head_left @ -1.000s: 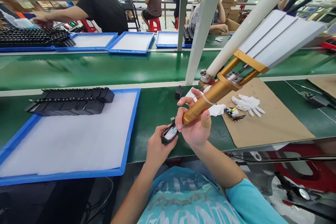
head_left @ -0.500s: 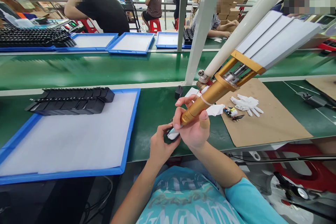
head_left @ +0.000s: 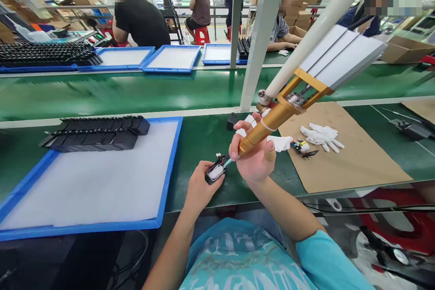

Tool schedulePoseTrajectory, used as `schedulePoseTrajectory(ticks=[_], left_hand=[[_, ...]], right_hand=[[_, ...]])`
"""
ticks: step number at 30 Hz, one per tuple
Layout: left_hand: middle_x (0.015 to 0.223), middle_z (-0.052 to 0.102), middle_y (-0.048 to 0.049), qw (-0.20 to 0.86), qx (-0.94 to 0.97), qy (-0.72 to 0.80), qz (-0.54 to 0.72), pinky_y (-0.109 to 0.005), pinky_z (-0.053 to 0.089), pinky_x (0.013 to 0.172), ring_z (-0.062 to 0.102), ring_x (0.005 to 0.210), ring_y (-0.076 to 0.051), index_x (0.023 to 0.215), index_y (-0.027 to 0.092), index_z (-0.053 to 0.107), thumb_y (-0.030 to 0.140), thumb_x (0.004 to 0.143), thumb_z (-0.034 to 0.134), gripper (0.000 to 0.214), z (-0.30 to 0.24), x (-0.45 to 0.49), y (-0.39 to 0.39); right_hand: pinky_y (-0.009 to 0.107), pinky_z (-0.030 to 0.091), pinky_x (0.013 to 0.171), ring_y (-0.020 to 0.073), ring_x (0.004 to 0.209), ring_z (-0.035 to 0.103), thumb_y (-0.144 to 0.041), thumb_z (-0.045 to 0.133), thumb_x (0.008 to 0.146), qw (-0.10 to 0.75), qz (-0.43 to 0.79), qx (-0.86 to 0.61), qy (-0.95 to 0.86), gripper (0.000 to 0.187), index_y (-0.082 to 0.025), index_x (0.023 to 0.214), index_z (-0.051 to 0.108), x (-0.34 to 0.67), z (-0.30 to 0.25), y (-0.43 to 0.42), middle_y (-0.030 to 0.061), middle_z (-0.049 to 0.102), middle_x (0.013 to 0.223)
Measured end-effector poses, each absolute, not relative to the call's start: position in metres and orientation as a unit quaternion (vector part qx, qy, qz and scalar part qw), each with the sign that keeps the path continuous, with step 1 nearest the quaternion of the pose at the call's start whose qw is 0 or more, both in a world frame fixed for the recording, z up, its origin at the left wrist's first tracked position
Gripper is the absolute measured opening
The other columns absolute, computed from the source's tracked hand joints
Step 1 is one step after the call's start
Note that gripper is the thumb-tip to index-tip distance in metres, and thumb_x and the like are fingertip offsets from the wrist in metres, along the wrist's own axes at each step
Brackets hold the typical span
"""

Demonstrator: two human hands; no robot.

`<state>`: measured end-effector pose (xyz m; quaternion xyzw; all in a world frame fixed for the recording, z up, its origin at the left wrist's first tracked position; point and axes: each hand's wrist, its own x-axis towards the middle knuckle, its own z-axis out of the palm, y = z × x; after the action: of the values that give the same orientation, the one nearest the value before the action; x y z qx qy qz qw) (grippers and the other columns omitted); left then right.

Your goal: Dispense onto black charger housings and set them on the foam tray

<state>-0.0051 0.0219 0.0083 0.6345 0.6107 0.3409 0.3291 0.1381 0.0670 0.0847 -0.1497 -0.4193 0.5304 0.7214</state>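
Note:
My left hand [head_left: 200,188] grips a small open black plastic case [head_left: 211,180] from its sides, just above the green bench. A white surface fills most of the case, and dark wires with a pale connector [head_left: 219,156] stick out at its far end. My right hand [head_left: 254,165] is wrapped round the gold barrel of a glue dispensing gun [head_left: 260,133], tilted down to the left. Its pale blue nozzle [head_left: 228,162] reaches the case's far right end; whether the tip touches is too small to tell.
At left, a blue-rimmed tray [head_left: 165,181] bears rows of black cases [head_left: 98,138]. Cardboard [head_left: 356,158] at right carries white gloves [head_left: 322,136] and a small circuit board [head_left: 301,146]. A slanted white pole [head_left: 306,41] and upright post [head_left: 260,31] stand ahead. Co-workers sit beyond the green belt [head_left: 136,90].
The case in my left hand has moved slightly left and its open top now shows. The nozzle, hidden before, is visible at the case's end. The gun has shifted slightly.

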Motion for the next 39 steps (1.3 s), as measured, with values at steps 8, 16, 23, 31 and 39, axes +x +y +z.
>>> schedulePoseTrajectory(ticks=[8,16,23,31,39], left_hand=[[0.131,0.058,-0.0066,0.426,0.644,0.576,0.269,-0.038,0.044,0.099,0.056,0.119,-0.024,0.124,0.025,0.048,0.047,0.078,0.066,0.055,0.019,-0.02,0.041],[0.101,0.072,-0.0016,0.38,0.659,0.538,0.363,-0.031,0.05,0.09,0.067,0.096,-0.017,0.109,0.023,0.056,0.028,0.085,0.055,0.025,0.006,-0.003,0.053],[0.098,0.069,-0.0013,0.23,0.73,0.543,0.345,-0.031,0.048,0.085,0.063,0.09,-0.016,0.102,0.023,0.06,0.01,0.079,0.049,0.028,0.003,-0.01,0.048],[0.119,0.066,-0.0042,0.152,0.824,0.474,0.27,-0.034,0.047,0.086,0.059,0.101,-0.018,0.14,0.026,0.041,0.02,0.095,0.043,0.046,0.012,-0.02,0.039],[0.103,0.07,-0.0027,0.142,0.766,0.512,0.361,-0.03,0.052,0.083,0.063,0.095,-0.017,0.107,0.024,0.064,0.026,0.09,0.057,0.018,0.001,-0.006,0.037]], right_hand=[[0.025,0.04,0.04,0.0088,0.05,0.051,-0.055,0.054,0.082,0.714,0.515,-0.151,-0.45,0.041,-0.033,0.114,0.043,0.154,0.076,0.1,0.0012,0.055,0.103],[0.024,0.039,0.041,0.0085,0.052,0.053,-0.051,0.054,0.084,0.729,0.498,-0.163,-0.441,0.036,-0.031,0.112,0.044,0.178,0.064,0.112,0.0013,0.056,0.104],[0.025,0.039,0.042,0.0086,0.052,0.053,-0.052,0.055,0.083,0.721,0.505,-0.171,-0.442,0.037,-0.031,0.11,0.043,0.181,0.064,0.11,0.0012,0.056,0.103],[0.026,0.042,0.043,0.0089,0.051,0.052,-0.052,0.055,0.083,0.712,0.509,-0.181,-0.448,0.037,-0.031,0.111,0.043,0.181,0.061,0.111,0.0011,0.057,0.103],[0.026,0.04,0.044,0.0092,0.053,0.053,-0.05,0.056,0.083,0.712,0.513,-0.176,-0.446,0.033,-0.031,0.107,0.043,0.182,0.061,0.111,0.0009,0.057,0.103]])
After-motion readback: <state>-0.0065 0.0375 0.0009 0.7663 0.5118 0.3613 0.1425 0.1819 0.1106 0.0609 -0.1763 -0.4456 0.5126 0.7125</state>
